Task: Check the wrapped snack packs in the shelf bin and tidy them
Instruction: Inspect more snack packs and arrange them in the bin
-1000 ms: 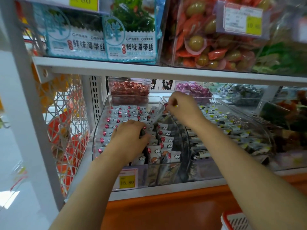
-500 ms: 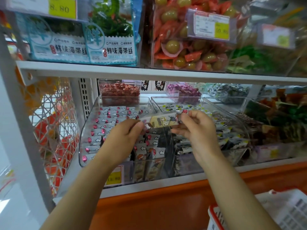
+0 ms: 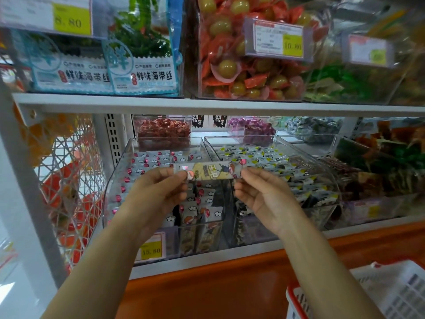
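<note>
One long wrapped snack pack (image 3: pixel 210 170), yellow in the middle with clear ends, is held flat and level above the clear shelf bin (image 3: pixel 115 180). My left hand (image 3: pixel 158 194) pinches its left end and my right hand (image 3: pixel 259 194) pinches its right end. Below it the bin holds several more snack packs (image 3: pixel 202 210) with white clouds and pink dots, standing in rows. My hands hide part of those rows.
A second clear bin (image 3: pixel 326 171) of dark-and-yellow packs sits right of it. A yellow price tag (image 3: pixel 150 249) hangs on the bin front. The upper shelf edge (image 3: pixel 207 105) runs overhead. A wire rack (image 3: pixel 66 180) stands left; a red-rimmed basket (image 3: pixel 296 305) is at lower right.
My hands came out of the bin with one pack and raised it. It now hangs stretched level between both hands; the view has shifted slightly right and down.
</note>
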`<state>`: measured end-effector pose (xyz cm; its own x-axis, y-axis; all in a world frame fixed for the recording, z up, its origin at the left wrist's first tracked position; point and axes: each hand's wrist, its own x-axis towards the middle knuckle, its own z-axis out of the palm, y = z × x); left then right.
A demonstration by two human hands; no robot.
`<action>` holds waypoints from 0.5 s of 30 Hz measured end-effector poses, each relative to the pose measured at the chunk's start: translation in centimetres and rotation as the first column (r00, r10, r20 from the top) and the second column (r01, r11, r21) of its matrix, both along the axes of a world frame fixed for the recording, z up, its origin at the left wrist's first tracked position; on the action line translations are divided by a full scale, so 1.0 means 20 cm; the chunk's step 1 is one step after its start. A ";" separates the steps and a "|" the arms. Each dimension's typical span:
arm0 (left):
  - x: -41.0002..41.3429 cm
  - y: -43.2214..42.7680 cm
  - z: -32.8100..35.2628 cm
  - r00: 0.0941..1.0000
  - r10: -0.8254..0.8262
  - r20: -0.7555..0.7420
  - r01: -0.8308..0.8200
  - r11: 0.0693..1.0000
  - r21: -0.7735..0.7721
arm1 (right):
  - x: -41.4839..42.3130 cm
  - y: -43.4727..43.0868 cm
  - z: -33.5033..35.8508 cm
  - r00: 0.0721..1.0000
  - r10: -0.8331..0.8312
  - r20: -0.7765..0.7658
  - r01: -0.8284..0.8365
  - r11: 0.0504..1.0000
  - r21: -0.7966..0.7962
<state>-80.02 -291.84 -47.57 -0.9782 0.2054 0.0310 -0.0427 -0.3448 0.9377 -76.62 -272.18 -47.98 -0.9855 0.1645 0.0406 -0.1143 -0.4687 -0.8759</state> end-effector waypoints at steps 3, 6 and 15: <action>0.00 -0.01 0.00 0.995 -0.086 0.053 0.076 0.985 0.157 | -0.01 0.00 0.00 0.999 0.035 0.017 -0.033 0.996 -0.084; -0.02 -0.02 0.00 0.990 -0.106 0.091 0.077 0.959 0.274 | -0.02 -0.02 0.00 0.997 0.060 0.040 -0.054 0.987 -0.152; -0.02 -0.02 0.00 0.995 -0.037 0.096 0.008 0.958 0.286 | -0.02 -0.04 0.00 0.999 0.037 0.037 -0.029 0.979 -0.202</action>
<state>-80.45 -292.31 -47.53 -0.9746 0.2241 -0.0057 -0.1414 -0.5951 0.7911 -77.06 -272.99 -47.97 -0.9907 0.1331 -0.0296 -0.0630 -0.6391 -0.7665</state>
